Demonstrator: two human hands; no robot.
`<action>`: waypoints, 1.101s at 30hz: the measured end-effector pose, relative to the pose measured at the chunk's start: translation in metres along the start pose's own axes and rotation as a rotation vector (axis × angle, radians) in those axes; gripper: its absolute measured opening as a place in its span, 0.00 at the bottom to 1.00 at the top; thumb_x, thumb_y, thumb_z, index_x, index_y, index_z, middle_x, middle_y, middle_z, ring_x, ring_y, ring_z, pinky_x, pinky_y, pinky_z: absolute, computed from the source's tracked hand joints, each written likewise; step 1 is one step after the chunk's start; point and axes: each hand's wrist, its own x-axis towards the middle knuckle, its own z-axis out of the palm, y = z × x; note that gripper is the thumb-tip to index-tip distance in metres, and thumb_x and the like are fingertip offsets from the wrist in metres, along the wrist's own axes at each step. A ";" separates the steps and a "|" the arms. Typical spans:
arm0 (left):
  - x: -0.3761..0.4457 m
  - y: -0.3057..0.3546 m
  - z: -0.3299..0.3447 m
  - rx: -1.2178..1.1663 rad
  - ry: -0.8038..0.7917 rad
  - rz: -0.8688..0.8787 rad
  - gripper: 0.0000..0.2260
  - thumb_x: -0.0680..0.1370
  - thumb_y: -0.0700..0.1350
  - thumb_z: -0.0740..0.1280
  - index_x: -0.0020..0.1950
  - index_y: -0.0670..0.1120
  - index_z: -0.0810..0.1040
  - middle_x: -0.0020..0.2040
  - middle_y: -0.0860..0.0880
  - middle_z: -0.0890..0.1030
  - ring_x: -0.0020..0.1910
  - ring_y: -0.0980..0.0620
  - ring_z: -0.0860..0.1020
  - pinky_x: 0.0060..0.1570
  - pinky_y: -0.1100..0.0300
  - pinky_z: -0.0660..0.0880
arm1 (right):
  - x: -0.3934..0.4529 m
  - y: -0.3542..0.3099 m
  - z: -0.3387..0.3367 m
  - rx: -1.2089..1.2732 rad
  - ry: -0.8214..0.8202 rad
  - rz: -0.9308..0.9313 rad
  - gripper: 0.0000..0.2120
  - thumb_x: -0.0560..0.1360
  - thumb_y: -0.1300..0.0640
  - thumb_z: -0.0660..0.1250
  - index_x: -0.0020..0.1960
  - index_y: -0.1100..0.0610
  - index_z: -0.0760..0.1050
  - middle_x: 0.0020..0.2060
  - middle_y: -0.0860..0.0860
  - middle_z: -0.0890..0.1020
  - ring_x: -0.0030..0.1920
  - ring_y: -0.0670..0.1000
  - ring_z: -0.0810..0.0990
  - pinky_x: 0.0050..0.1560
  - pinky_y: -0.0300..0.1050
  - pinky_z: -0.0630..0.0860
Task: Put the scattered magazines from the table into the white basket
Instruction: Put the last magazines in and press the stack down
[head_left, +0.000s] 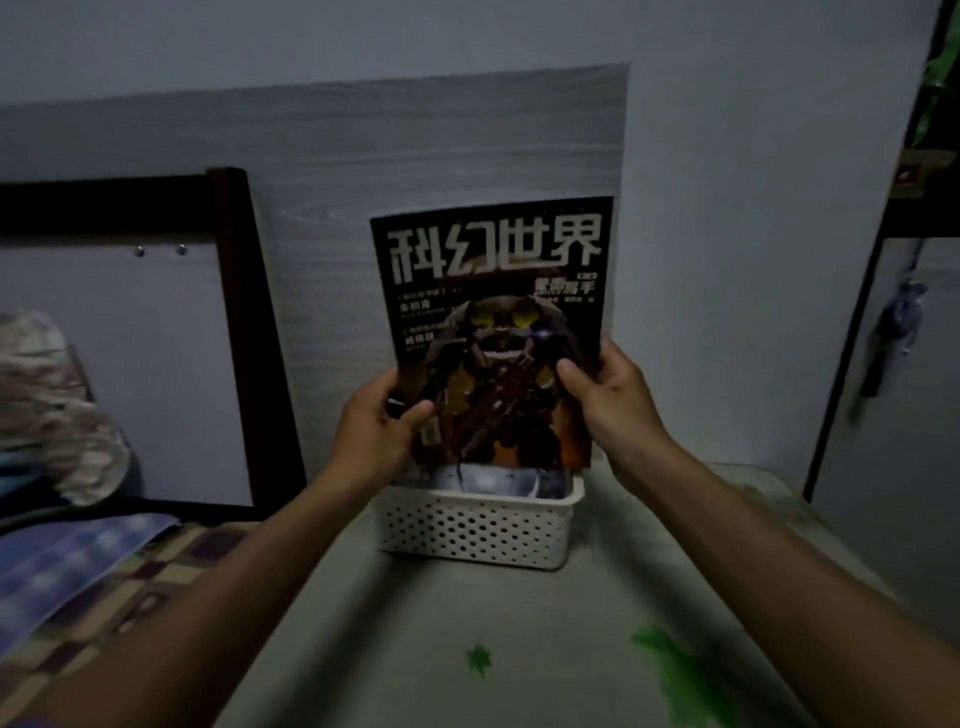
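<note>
A dark wooden frame (244, 332) leans against the grey wood-grain wall panel (415, 150) at left, with a patchwork blanket (104, 587) below it. Green stains (670, 670) mark the cloth at lower right; a blue tassel (893, 332) hangs on the far right

- Dim, bluish, even light; no clear source and no glare.
- Soft, grainy detail throughout.
- Wide-angle bending at the edges.
- Right-edge hanging blue trinket (901, 317) is smeared.

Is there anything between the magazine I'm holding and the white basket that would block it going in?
Nothing visible blocks it. The magazine, held upright by the left hand and right hand, is directly above the white basket. Other printed matter already stands inside, so space may be tight.
</note>
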 end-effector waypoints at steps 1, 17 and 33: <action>0.001 -0.008 -0.001 0.011 -0.006 -0.025 0.08 0.77 0.36 0.68 0.54 0.45 0.78 0.50 0.43 0.82 0.50 0.44 0.80 0.50 0.51 0.79 | 0.003 0.009 0.003 0.008 -0.010 0.016 0.13 0.80 0.64 0.63 0.63 0.56 0.75 0.52 0.49 0.84 0.54 0.48 0.83 0.50 0.39 0.80; 0.028 -0.078 -0.036 -0.082 -0.177 -0.195 0.38 0.60 0.58 0.81 0.66 0.69 0.66 0.63 0.58 0.72 0.59 0.55 0.73 0.52 0.53 0.76 | 0.028 0.067 0.014 -0.328 0.195 -0.090 0.40 0.61 0.43 0.80 0.66 0.41 0.62 0.64 0.49 0.73 0.59 0.50 0.76 0.53 0.49 0.78; 0.078 -0.104 0.004 -0.350 -0.296 -0.248 0.40 0.57 0.53 0.83 0.65 0.48 0.73 0.56 0.43 0.84 0.55 0.42 0.83 0.51 0.46 0.80 | 0.052 0.101 -0.001 -0.024 -0.255 0.187 0.47 0.58 0.50 0.82 0.71 0.49 0.64 0.63 0.51 0.79 0.60 0.53 0.81 0.59 0.57 0.79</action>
